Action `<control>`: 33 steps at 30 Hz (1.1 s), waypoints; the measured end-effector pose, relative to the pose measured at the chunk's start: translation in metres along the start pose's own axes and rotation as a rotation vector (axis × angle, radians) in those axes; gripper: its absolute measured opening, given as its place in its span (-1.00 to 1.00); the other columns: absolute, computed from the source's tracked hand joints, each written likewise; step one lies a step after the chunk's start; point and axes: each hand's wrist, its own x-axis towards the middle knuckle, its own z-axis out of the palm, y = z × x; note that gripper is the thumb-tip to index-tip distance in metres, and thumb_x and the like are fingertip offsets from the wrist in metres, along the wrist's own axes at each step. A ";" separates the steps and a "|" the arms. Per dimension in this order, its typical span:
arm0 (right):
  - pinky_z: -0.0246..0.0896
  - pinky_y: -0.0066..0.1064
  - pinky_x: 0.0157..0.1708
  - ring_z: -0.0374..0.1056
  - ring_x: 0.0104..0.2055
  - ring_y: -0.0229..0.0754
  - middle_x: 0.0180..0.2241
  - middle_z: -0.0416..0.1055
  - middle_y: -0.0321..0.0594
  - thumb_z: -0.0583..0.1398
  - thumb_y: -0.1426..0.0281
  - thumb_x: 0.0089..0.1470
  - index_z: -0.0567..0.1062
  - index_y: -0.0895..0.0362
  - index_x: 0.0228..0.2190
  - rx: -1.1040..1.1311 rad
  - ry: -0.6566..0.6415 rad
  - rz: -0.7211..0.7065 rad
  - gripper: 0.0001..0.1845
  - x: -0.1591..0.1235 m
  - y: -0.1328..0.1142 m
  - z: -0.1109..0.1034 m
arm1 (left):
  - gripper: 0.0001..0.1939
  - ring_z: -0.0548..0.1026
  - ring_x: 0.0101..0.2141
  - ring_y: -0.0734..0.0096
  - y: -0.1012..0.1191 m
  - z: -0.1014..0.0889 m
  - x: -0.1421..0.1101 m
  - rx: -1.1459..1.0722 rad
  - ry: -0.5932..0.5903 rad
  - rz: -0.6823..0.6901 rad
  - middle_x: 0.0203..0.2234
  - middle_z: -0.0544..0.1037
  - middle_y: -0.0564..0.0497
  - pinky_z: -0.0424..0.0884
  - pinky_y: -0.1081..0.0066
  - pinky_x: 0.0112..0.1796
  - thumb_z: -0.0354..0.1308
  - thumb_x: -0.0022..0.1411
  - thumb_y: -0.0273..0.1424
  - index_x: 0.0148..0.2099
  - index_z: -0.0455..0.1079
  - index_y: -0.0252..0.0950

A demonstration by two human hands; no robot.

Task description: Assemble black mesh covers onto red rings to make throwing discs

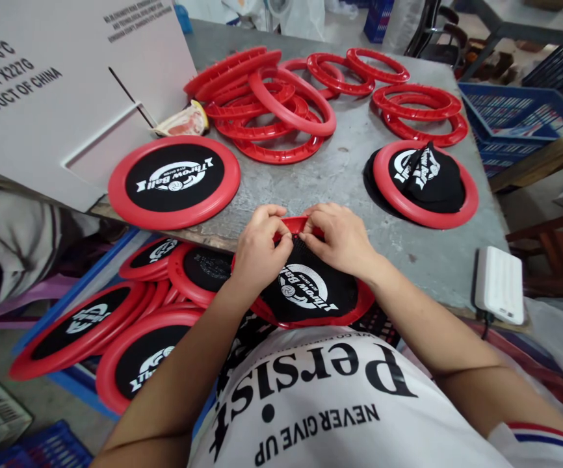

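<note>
The left hand [262, 250] and right hand [340, 239] meet at the far edge of a round disc [305, 289], which consists of black printed cloth within a red rim. The disc lies at the near edge of the grey table [286, 188], close to the wearer's white shirt [311, 403]. In both hands the fingers are curled and narrow, thumb and forefinger pinching the edge where cloth meets rim. The fingertips of the two hands are close together, with a short stretch of red rim visible between them; the printed face extends from the fingertips toward the shirt. Whether each pinch includes the rim as well as the cloth cannot be determined.

Beyond the left hand, a flat printed disc [174, 182] rests beside a white carton [67, 84]. Beyond the right hand, folded black cloth [435, 182] lies on another red-rimmed disc [469, 195]. Loose red rings [286, 156] occupy the far part of the table. Further printed discs [145, 351] are stacked below the table, at the left. A white device [500, 284] lies at the table's right edge.
</note>
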 end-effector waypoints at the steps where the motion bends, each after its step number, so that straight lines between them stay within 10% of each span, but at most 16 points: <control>1: 0.10 -0.20 -0.14 0.36 -0.09 -0.02 -0.14 0.54 -0.16 0.19 0.36 0.19 0.43 0.08 -0.41 0.002 0.000 0.000 -0.87 0.000 0.001 0.000 | -0.86 0.52 -0.01 0.24 0.000 0.000 0.000 0.002 -0.006 0.001 -0.04 0.49 -0.12 0.43 0.21 0.04 0.12 0.23 -0.55 -0.39 0.35 -0.26; 10: 0.20 -0.18 -0.13 0.37 -0.11 0.01 -0.12 0.55 -0.11 0.16 0.35 0.21 0.47 0.09 -0.23 0.004 -0.001 -0.030 -0.88 -0.003 0.015 0.000 | -0.86 0.39 0.20 0.13 -0.014 -0.013 0.001 0.002 -0.242 0.088 0.15 0.40 -0.16 0.34 0.07 0.21 0.19 0.18 -0.51 -0.21 0.34 -0.23; 18: 0.24 -0.16 -0.06 0.37 -0.07 0.01 -0.11 0.54 -0.13 0.14 0.34 0.24 0.47 0.05 -0.23 0.058 0.029 -0.016 -0.88 -0.013 0.024 -0.007 | -0.77 0.44 0.18 0.19 -0.015 -0.004 -0.006 -0.036 -0.074 0.036 0.15 0.46 -0.16 0.35 0.08 0.20 0.19 0.16 -0.56 -0.16 0.29 -0.22; 33: 0.13 -0.06 -0.01 0.29 0.05 0.11 0.09 0.44 -0.05 0.13 0.57 0.06 0.53 0.11 -0.23 -0.103 -0.100 -0.037 -0.73 -0.001 0.002 -0.016 | -0.89 0.48 0.13 0.20 -0.006 0.007 0.011 -0.103 -0.148 0.034 0.13 0.49 -0.16 0.38 0.12 0.16 0.14 0.20 -0.55 -0.35 0.38 -0.25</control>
